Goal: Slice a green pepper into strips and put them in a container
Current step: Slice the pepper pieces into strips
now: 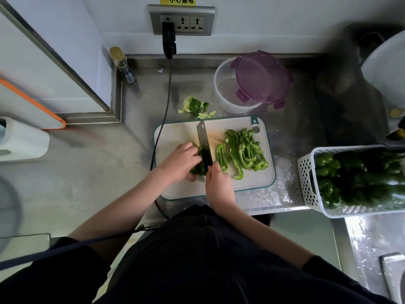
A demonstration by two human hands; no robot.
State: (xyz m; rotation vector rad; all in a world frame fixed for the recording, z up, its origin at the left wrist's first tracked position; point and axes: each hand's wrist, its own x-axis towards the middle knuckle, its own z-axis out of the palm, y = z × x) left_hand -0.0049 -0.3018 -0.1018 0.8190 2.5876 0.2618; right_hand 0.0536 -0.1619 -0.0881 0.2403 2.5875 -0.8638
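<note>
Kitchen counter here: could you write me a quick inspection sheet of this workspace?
Surface: steel counter, wet near the right edge.
Job's things: pepper piece under knife on cutting board; cut strips beside it; clear container, purple lid leaning on it.
Clutter: pepper core scraps, bottle, basket of peppers.
Hands: left hand holds pepper; right hand grips knife.
Cables: black cable from wall socket.
Surroundings: nothing seen.

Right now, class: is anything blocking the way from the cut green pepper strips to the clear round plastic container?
Partly. The purple clip-on lid lies askew over the clear round plastic container, covering its right side. Its left side is open, and nothing stands between it and the cut green pepper strips.
</note>
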